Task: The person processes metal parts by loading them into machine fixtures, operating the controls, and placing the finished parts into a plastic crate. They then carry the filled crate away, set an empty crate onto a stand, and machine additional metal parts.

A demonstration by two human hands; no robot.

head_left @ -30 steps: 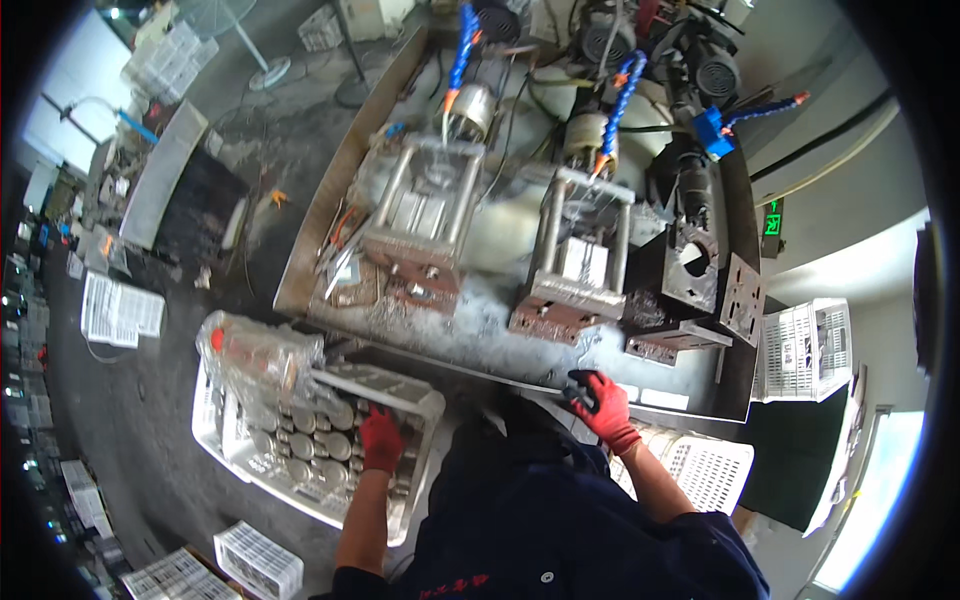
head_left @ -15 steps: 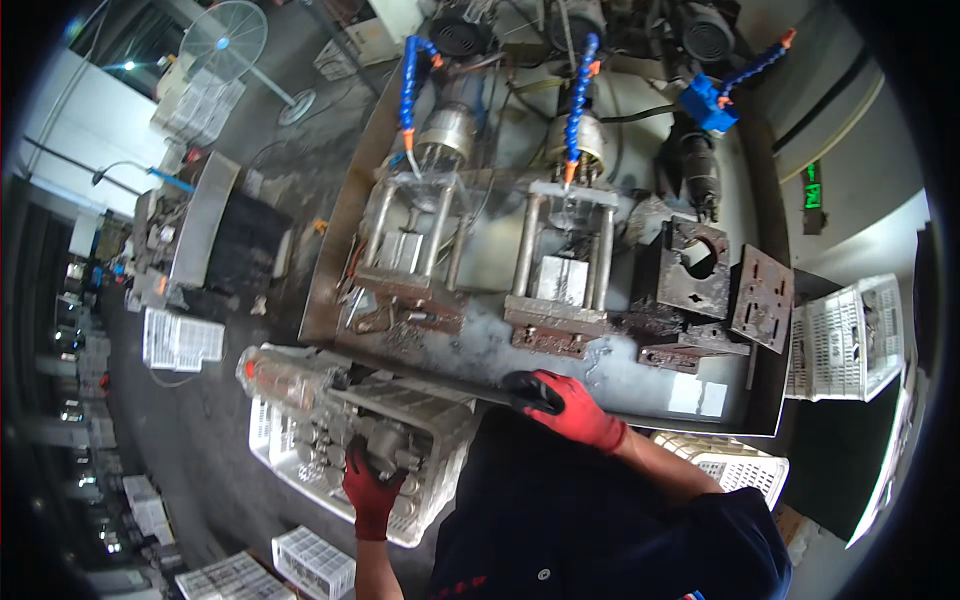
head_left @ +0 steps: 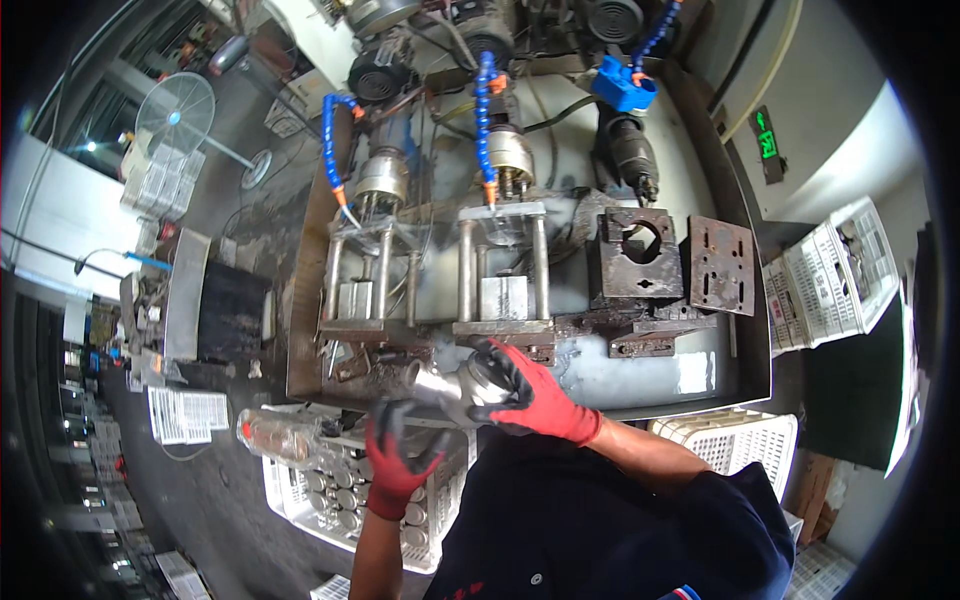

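Note:
A shiny silver metal fitting (head_left: 440, 386), like a short pipe body with a wide round end, is held over the front edge of the machine tray. My right hand (head_left: 540, 398), in a red glove with black palm and fingers, is closed around its wide end. My left hand (head_left: 402, 462), in a matching glove, is just below the narrow end, fingers apart and slightly blurred, with nothing visible in it. Under that hand stands a white plastic crate (head_left: 285, 492) with several grey metal fittings (head_left: 350, 497) inside.
A metal tray (head_left: 640, 395) with wet residue holds two clamping fixtures (head_left: 375, 328) (head_left: 503, 328) beneath spindles and blue coolant hoses (head_left: 485, 130). Rusty plates (head_left: 722, 265) stand at the right. A clear plastic bottle (head_left: 280, 436) lies on the crate's edge. Another white crate (head_left: 735, 440) is by my right arm.
The left hand has come up out of the crate. A metal fitting is now in my right hand, which rested at the tray edge before. The view has shifted to the right.

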